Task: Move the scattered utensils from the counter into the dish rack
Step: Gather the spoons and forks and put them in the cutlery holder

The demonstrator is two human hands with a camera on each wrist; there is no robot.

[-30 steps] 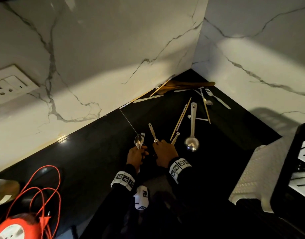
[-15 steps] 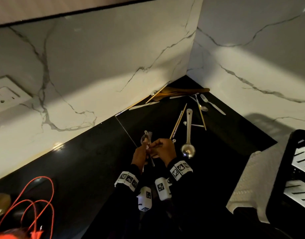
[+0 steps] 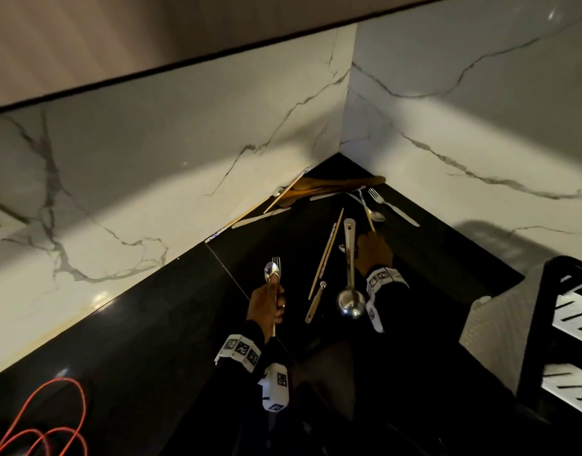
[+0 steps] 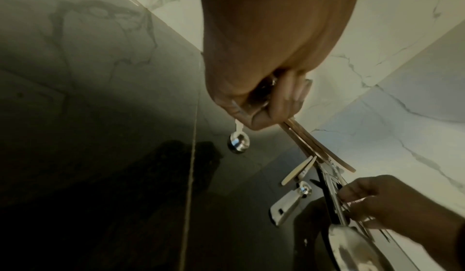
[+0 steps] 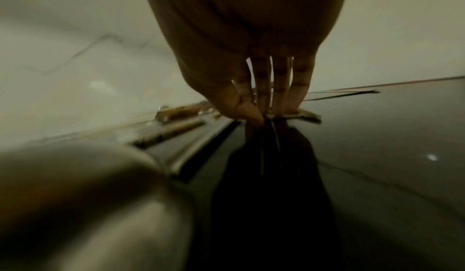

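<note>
Black counter (image 3: 158,324) meets marble walls (image 3: 190,133); left hand (image 3: 266,307) grips spoon and fork (image 3: 273,269), right hand (image 3: 373,250) fingers extended onto chopstick (image 3: 370,220).

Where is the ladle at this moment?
In the head view, the ladle lies on the black counter, just left of the right hand, right of the chopsticks.

utensils (image 3: 329,255) in counter (image 3: 151,324) corner, dish rack (image 3: 566,324) right

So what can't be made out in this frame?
- Dish rack: cut off by the head view's right edge.
- What the right hand touches: fingertips hidden in the head view, blurred in the right wrist view.
- How many utensils the left hand grips beyond spoon and fork: fingers hide them.
</note>
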